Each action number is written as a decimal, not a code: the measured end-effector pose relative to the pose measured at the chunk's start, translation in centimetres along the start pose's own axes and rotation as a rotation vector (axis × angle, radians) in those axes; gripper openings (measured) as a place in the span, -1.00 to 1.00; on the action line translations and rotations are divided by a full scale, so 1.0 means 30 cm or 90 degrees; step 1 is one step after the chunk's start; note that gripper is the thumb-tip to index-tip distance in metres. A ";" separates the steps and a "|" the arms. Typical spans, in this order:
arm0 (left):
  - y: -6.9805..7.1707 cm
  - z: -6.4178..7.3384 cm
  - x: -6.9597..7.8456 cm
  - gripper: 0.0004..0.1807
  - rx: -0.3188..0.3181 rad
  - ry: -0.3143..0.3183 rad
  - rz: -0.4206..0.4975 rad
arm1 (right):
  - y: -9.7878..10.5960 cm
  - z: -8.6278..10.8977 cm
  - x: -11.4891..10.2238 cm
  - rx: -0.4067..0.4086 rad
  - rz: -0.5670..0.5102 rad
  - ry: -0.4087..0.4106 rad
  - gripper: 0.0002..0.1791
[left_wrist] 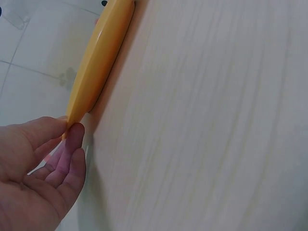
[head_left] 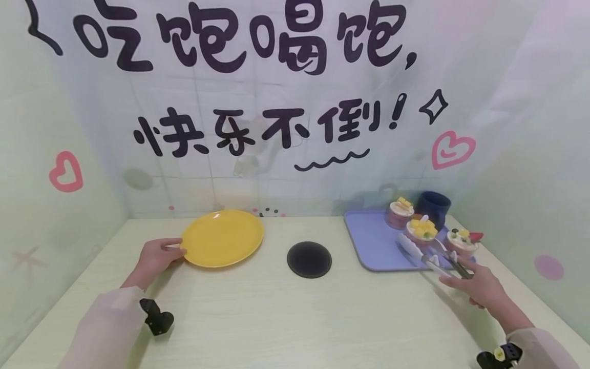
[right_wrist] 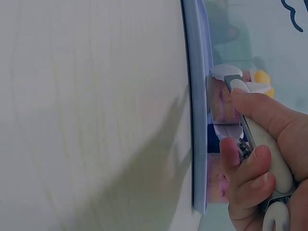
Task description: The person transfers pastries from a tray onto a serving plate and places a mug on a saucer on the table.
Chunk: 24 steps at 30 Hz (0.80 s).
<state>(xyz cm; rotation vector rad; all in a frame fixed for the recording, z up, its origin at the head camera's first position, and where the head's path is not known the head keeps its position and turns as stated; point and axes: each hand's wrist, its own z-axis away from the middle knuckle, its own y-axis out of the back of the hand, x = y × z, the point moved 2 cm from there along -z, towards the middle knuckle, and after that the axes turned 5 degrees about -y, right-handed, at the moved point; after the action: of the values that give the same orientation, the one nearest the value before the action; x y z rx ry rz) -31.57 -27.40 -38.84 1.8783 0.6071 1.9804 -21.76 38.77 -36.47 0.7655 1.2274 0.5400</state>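
Note:
My left hand (head_left: 159,256) pinches the left rim of a round yellow plate (head_left: 223,238) between thumb and fingers; the left wrist view shows the plate (left_wrist: 98,60) edge-on. In my right hand (head_left: 484,289) is a pair of tongs (head_left: 433,264) with white tips and grips. The spread tips stand on either side of a dessert cup (head_left: 421,233) topped with yellow cubes, on a lavender tray (head_left: 371,246). From the right wrist, the fingers (right_wrist: 260,163) curl round the tongs' handle (right_wrist: 272,159), near a pink layered cup (right_wrist: 223,101).
Also on the tray are a cup with a red topping (head_left: 462,243), a smaller cup (head_left: 399,214) behind, and a dark blue mug (head_left: 433,207). A black round disc (head_left: 309,260) lies between plate and tray. A printed sheet (head_left: 276,189) hangs behind the table.

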 end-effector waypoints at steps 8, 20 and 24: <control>0.000 -0.001 0.001 -0.38 0.001 0.003 0.005 | 0.000 0.009 -0.016 -0.011 -0.019 0.000 0.05; 0.000 0.000 -0.001 -0.40 0.006 -0.005 0.004 | 0.001 0.024 -0.084 0.000 -0.001 0.075 0.05; 0.001 0.001 0.002 -0.39 0.006 -0.006 0.003 | -0.003 0.024 -0.100 -0.007 0.003 0.073 0.08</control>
<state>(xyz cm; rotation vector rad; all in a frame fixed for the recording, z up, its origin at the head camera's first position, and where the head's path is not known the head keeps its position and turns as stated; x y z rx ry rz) -31.56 -27.40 -38.79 1.8948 0.6106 1.9738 -21.85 36.35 -34.55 0.7367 1.3267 0.6011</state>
